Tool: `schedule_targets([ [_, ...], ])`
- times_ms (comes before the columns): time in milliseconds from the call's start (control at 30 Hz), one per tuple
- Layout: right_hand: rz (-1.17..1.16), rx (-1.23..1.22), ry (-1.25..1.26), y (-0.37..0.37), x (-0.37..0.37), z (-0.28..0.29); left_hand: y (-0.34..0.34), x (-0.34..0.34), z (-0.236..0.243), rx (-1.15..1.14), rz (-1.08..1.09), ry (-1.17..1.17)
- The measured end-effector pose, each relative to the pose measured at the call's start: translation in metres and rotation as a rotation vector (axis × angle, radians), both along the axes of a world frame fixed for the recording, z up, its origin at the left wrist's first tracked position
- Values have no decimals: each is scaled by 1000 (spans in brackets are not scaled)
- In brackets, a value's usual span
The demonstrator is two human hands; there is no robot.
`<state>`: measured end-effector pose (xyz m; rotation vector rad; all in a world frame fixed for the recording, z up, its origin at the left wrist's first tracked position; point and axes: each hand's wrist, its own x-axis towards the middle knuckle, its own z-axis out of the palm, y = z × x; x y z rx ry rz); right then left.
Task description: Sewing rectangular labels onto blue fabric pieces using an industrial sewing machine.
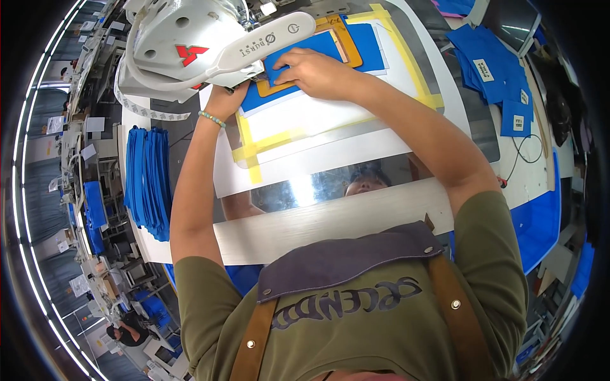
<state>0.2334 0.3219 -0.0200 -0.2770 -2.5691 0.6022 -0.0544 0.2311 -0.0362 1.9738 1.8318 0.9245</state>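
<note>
My right hand (314, 75) lies with spread, bent fingers on a blue fabric piece (321, 46). That piece sits within an orange-yellow template frame (353, 56), on top of a larger blue panel (368, 47). My left hand (227, 100), with a beaded bracelet at its wrist, reaches beside the panel's left end under the white sewing machine head (184, 38). The machine hides its fingers. Beneath everything is a white sheet (311, 120) edged with yellow tape (283, 138).
A stack of folded blue fabric pieces (147, 181) hangs at the table's left. Blue pieces with white labels (486, 70) lie at the right, near a dark screen (511, 25). A blue bin (540, 219) stands lower right. Someone sits far off at lower left.
</note>
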Motion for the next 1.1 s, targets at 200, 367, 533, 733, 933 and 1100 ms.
schedule_targets([
  [200,-2,28,-13,6,0,0,3,2,3,-14,-10,68],
  [367,2,37,-24,8,-4,4,8,-17,-7,14,-55,156],
  [533,-7,47,-43,12,-5,4,12,-22,-8,-10,-29,441],
  [733,-15,22,-67,10,-1,10,14,-26,-17,-52,13,239],
  [933,-93,101,-118,13,-10,22,8,-23,-18,-41,6,195],
  [1100,-65,189,-84,16,-17,7,-3,-21,-14,-18,105,84],
])
